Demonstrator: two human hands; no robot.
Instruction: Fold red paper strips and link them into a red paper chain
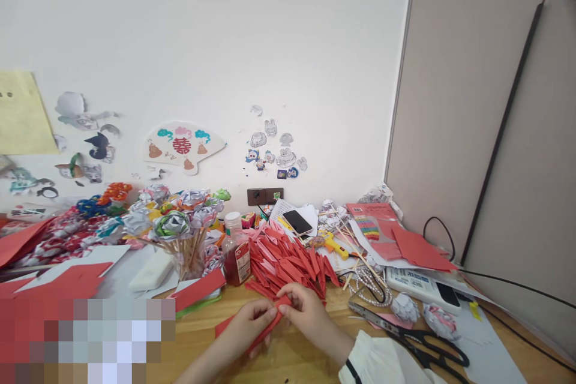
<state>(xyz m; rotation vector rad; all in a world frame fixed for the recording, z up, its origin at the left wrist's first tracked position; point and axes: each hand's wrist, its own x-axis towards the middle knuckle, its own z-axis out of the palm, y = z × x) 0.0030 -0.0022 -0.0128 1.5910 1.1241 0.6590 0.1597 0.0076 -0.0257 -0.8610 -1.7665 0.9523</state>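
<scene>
Both hands hold one folded strip of red paper (269, 331) low over the wooden table, close to its front. My left hand (252, 325) pinches the strip from the left, with the thumb on top. From the right, my right hand (302, 311) grips its upper end between thumb and fingers. Part of the strip is hidden behind the left fingers. Just beyond the hands lies a big heap of folded red paper pieces (290, 261), a few of them pink.
A bottle of reddish liquid (234, 252) and a cup of paper flowers (186, 258) stand left. Black-handled scissors (416, 339), a bead string (366, 287), a yellow glue gun (335, 245) and crumpled paper (405, 307) lie right. A phone (297, 222) rests behind the heap.
</scene>
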